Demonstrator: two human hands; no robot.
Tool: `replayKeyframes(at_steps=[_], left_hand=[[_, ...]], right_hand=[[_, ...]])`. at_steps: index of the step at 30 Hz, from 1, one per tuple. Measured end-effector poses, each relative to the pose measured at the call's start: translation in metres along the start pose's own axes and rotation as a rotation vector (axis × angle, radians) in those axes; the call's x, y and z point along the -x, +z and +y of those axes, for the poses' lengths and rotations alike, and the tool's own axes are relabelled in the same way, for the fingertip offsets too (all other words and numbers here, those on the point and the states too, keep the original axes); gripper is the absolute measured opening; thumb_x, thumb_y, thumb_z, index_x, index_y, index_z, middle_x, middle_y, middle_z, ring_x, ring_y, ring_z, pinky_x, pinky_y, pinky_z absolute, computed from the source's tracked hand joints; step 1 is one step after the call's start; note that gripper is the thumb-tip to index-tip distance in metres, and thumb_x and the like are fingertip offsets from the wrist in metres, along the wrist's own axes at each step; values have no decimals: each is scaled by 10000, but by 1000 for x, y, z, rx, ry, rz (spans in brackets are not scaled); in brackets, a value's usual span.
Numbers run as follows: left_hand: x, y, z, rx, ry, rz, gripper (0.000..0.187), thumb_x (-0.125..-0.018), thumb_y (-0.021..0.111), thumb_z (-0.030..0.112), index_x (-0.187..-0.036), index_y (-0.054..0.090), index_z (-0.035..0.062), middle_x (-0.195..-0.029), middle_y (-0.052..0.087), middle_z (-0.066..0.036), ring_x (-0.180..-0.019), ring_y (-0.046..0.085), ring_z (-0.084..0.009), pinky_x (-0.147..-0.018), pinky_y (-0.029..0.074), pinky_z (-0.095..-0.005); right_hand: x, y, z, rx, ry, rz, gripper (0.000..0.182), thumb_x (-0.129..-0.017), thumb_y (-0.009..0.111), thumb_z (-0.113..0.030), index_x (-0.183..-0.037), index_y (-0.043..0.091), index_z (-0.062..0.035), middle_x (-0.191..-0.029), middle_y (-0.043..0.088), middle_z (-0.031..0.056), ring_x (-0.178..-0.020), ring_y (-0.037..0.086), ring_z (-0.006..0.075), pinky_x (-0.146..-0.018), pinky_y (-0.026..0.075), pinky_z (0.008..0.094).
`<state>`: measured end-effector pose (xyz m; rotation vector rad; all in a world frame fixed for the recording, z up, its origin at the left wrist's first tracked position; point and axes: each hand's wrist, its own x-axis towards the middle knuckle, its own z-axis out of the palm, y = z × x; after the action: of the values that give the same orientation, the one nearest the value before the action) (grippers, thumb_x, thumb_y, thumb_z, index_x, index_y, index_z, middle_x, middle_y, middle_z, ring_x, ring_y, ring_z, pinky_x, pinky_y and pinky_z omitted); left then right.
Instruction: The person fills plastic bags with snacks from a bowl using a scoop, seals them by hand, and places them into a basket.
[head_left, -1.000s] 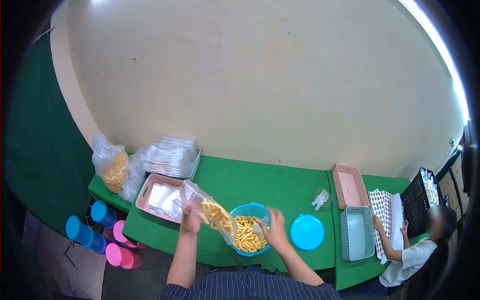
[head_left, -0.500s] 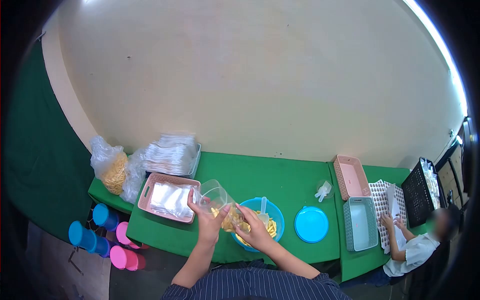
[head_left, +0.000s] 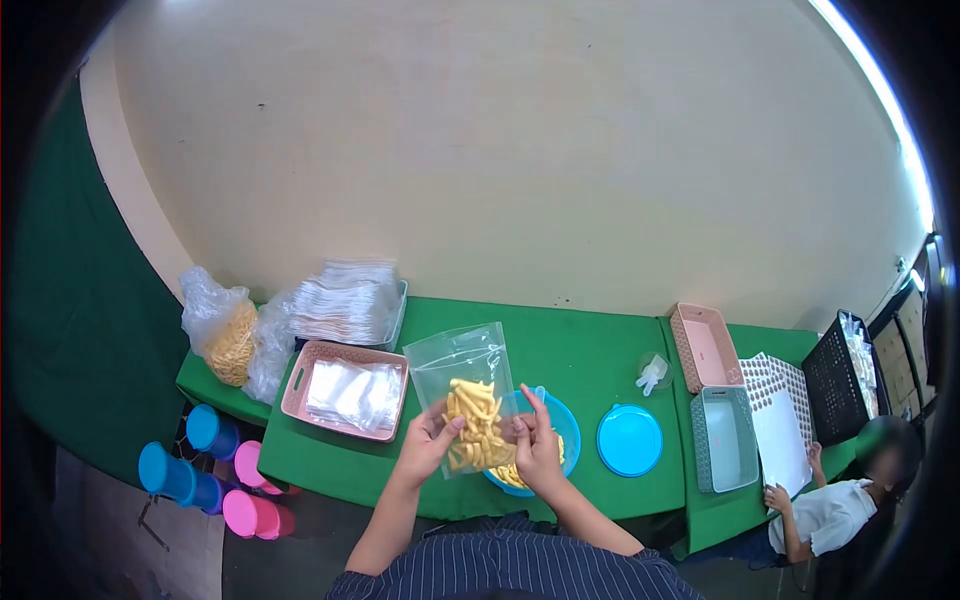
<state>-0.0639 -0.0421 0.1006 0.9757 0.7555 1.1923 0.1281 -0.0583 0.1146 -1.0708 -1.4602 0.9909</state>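
Note:
A clear plastic pouch (head_left: pixel 458 360), partly filled with yellow stick snacks (head_left: pixel 476 425), is held up between my two hands. My left hand (head_left: pixel 427 448) pinches its lower left side, thumb in front. At the right edge, my right hand (head_left: pixel 538 452) grips it with the thumb while the index finger points up. The pouch stands nearly upright, tilted a little, its top edge uppermost. Behind it is a blue bowl (head_left: pixel 571 432) with more yellow sticks, partly hidden by the pouch and my right hand. A scoop handle tip shows at the bowl's far rim.
Left of my hands, a pink basket (head_left: pixel 294 410) holds clear pouches. Stacked packaging (head_left: pixel 345 300) and a bag of snacks (head_left: pixel 232 345) stand behind. Rightward are a blue lid (head_left: pixel 629 440), a clear cup (head_left: pixel 653 372), two baskets and a person (head_left: pixel 840 515) handling a white sheet (head_left: pixel 783 440).
The pouch has turned from lying tilted over the bowl to nearly upright, facing me. My right hand has moved to its right edge. The person at right has shifted the white sheet nearer.

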Motion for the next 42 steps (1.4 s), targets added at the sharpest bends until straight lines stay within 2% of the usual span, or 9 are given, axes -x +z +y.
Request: replayKeyframes(at_steps=[8,11,18,23,27,33,36,38,42], left_hand=[[4,12,4,-88,144,21,742,-774,765,-19,-1376,331,-1,-1225,578,-128,-1103,593,-206,-953,499,-362],[5,3,2,13,106,27,803,-692,837,2,-1343,368,12,-1217,581,-131,-1110,593,-214,-954,501,-360],[13,19,-2,-307,202,-29,983,-611,903,89,-1416,339,73,-1319,504,-141,-1193,539,-220,-969,492,-359],[16,9,-1,-268,-123,-207,800,-671,867,80,-1340,435,0,-1201,609,-112,-1107,597,-192,-947,499,-339],[20,9,7,-353,-48,-237,731,-691,852,72,-1307,471,-22,-1146,643,-100,-1068,619,-182,-930,502,-329],[20,10,2,-394,-7,-319,729,-655,873,73,-1276,502,-12,-1197,619,-108,-1106,601,-190,-954,484,-348],[18,6,-5,-518,146,-201,733,-661,875,99,-1278,494,-9,-1230,603,-118,-1118,591,-186,-964,479,-351],[15,7,-4,-184,245,-121,508,-741,825,110,-1180,590,7,-1145,647,-101,-1078,603,-162,-983,449,-331],[16,4,-14,-202,84,57,338,-775,797,95,-1064,646,5,-995,692,-77,-979,641,-145,-933,476,-307]], right_hand=[[1,7,2,146,-113,33,523,-989,455,-49,-1471,252,-58,-977,649,128,-917,651,196,-838,524,337],[-1,8,6,-152,2,-11,614,-944,578,-77,-1464,256,-26,-1067,645,112,-1020,629,189,-902,496,336],[3,0,7,-343,224,-150,466,-821,724,-10,-1239,518,13,-1108,644,80,-1039,616,166,-932,489,322],[8,-1,1,-346,124,-38,504,-800,765,-60,-1240,525,-9,-1121,627,84,-1045,605,160,-922,492,324],[10,-9,0,-631,122,62,458,-820,747,-75,-1225,544,-9,-1127,639,95,-1040,611,177,-937,479,335],[16,-18,-7,-426,96,94,332,-836,739,-105,-1126,617,0,-1029,677,75,-986,636,173,-900,491,313],[19,-15,-1,-278,30,19,302,-835,741,-106,-1096,634,1,-1031,676,77,-969,639,162,-878,496,308],[21,-10,-6,-197,1,1,283,-829,747,-105,-1071,647,2,-1028,676,74,-965,639,157,-868,495,310],[21,-4,-3,-200,40,-24,216,-824,742,-92,-1006,681,6,-991,678,77,-940,632,172,-855,482,305]])
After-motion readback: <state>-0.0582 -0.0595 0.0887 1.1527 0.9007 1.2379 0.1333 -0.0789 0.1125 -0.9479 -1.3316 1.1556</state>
